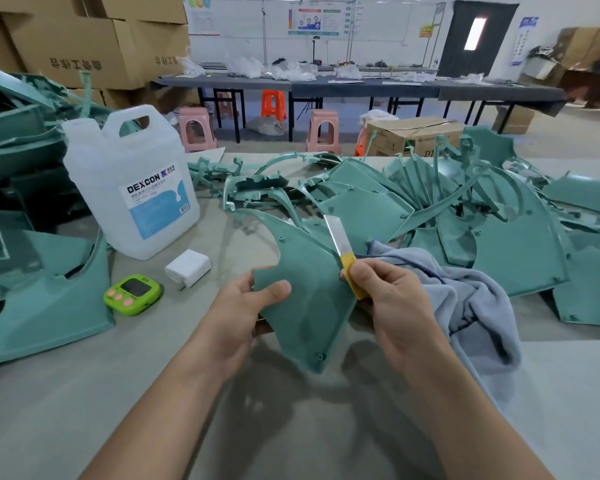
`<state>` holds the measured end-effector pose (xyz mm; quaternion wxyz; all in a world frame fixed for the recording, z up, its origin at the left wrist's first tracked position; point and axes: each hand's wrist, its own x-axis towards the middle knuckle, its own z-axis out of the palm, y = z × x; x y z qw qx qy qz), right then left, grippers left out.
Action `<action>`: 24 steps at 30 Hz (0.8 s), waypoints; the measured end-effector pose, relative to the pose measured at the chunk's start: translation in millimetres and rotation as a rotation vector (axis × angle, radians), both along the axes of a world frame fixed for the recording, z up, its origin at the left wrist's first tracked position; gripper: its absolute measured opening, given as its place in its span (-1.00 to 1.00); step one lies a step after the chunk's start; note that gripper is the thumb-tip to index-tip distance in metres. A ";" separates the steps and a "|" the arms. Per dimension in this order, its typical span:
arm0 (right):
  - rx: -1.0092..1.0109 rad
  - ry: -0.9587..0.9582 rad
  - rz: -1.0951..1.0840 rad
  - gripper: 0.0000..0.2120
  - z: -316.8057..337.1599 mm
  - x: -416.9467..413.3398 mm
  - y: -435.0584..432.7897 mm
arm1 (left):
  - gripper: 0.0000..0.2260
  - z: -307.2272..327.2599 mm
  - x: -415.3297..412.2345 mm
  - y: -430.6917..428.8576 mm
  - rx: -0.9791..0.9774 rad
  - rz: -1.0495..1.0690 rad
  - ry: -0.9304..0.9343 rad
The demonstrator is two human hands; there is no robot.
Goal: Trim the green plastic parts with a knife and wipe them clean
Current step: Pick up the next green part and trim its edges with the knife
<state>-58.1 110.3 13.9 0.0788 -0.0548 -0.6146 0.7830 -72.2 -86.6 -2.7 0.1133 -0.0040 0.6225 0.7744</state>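
Now left hand (238, 315) fingers pinch the green part (303, 299); right hand (392, 299) fingers grip the knife (343, 252).

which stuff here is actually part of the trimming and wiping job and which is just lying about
Job: curved green plastic panel in the left hand; yellow-handled knife in the right hand; grey-blue cloth; heap of green plastic parts; translucent white DEXCON jug, perhaps for wiping.
Lying about: green digital timer; small white block; brown cardboard boxes; pink plastic stools.

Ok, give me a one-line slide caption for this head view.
Left hand holds a green plastic part while the right hand sets a yellow-handled knife at its edge, grey cloth alongside.
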 end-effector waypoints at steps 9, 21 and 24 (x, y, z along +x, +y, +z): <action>0.276 0.175 -0.229 -0.65 6.8 3.0 26.9 | -0.73 2.3 -0.7 0.7 0.188 0.103 -0.080; 0.955 0.432 -0.310 -0.85 -14.7 24.0 42.8 | -0.85 5.2 -7.2 2.3 0.165 0.189 -0.037; 0.969 0.429 -0.192 -0.79 -17.8 27.7 40.8 | -0.85 5.6 -8.0 1.6 0.195 0.222 -0.045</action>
